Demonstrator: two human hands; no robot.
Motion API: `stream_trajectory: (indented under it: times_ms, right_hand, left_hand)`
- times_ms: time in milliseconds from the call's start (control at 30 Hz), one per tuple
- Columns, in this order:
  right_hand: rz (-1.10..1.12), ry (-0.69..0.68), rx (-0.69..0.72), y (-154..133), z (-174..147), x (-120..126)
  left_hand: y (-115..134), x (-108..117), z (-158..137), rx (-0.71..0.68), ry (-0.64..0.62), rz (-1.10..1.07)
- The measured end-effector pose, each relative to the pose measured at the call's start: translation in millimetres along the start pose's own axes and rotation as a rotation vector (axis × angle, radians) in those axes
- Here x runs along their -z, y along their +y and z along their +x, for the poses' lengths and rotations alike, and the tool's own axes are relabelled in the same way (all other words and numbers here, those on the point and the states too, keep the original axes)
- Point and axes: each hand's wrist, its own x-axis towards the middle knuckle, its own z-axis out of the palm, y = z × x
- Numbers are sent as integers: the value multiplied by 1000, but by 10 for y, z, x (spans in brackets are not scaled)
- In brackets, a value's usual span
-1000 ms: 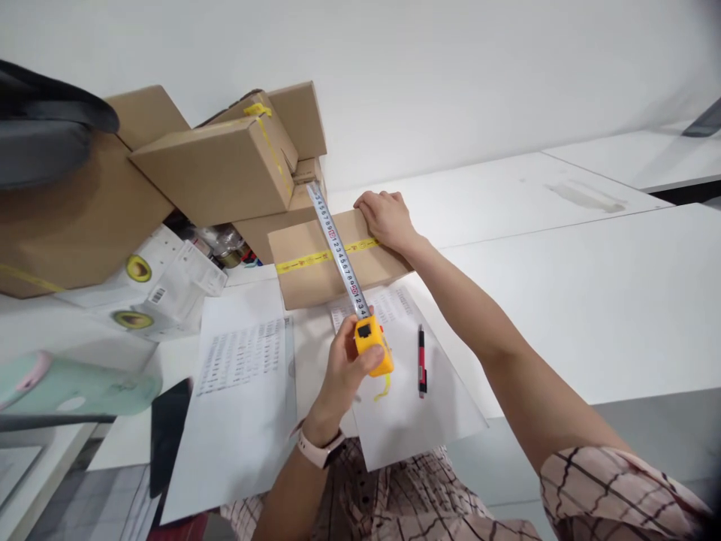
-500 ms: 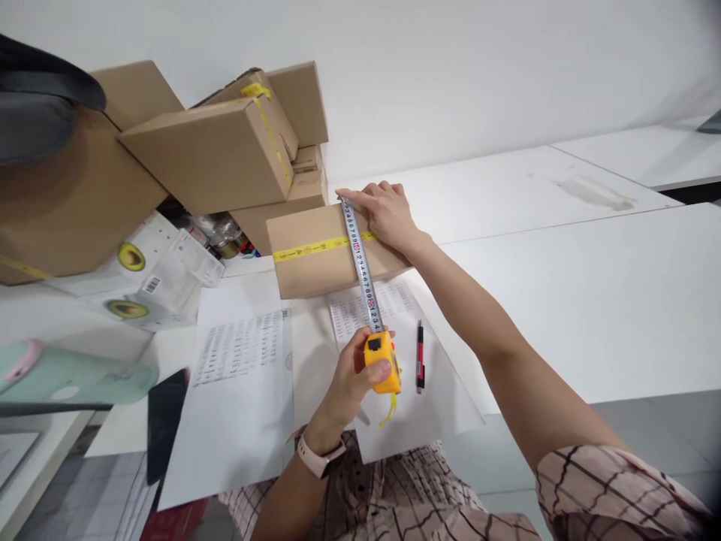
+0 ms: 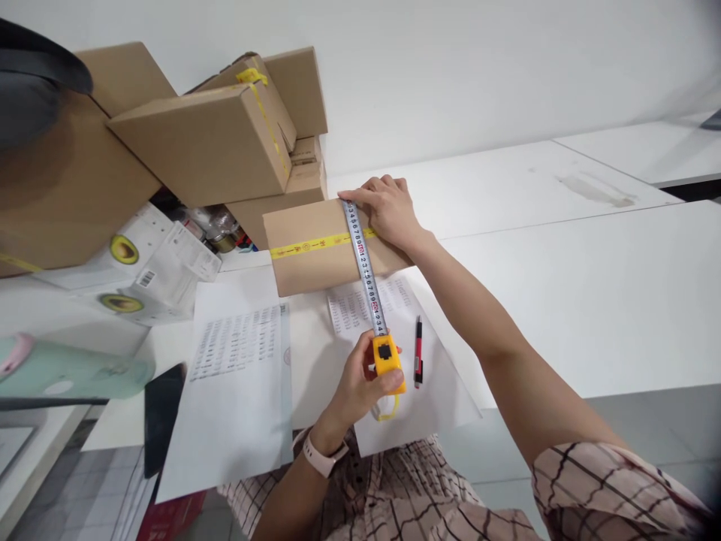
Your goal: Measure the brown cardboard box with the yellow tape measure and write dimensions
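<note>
Closest in is a plaid shirt (image 3: 417,500), then a pale pink watch strap (image 3: 318,459) on the left wrist. The left hand (image 3: 360,379) has its grip wrapped round a yellow tape measure (image 3: 388,366), thumb on the case, over a printed sheet (image 3: 414,421). There's a red and black pen (image 3: 418,353) lying on that sheet, just right of the case. The metal blade (image 3: 363,263) runs out away from the body, right across a brown box (image 3: 309,274) on the white bench (image 3: 541,300), crossing its strip of yellow packing tape (image 3: 312,246). The right hand (image 3: 391,214) lies over the box's right end, one finger stretched to the blade's far tip; can't tell if that grip is clenching the box or just resting there. Further back, bigger boxes (image 3: 203,150) are piled up near the white wall (image 3: 478,75).
</note>
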Motion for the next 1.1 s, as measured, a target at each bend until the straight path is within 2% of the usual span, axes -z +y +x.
stream_trajectory:
  times_ms: [167,333,467,633,733,800,867,967,1100]
  right_hand:
    - [-39,-28,-11,-35,-43,0]
    - [-54,29,-54,-179,-210,67]
    - [-61,42,-90,-324,-569,60]
    - [-52,85,-141,-353,-1148,-238]
    - [57,154,-136,-310,-1323,-316]
    - [232,237,-197,-287,-1333,-223]
    - [491,312,-278,-276,-1285,-29]
    - [874,320,-340,-294,-1193,334]
    - [1052,368,-349,-363,-1188,718]
  left_hand:
    - [-41,38,-45,0,-11,13]
    - [-304,125,-256,-31,24,83]
    - [-448,170,-420,4,48,55]
    - [-458,197,-436,22,34,121]
    - [-459,212,-412,15,12,197]
    - [-444,220,-400,2,-11,244]
    - [-405,222,-390,-7,-42,308]
    - [-316,207,-377,-10,-73,501]
    - [-241,179,-383,-71,-113,768]
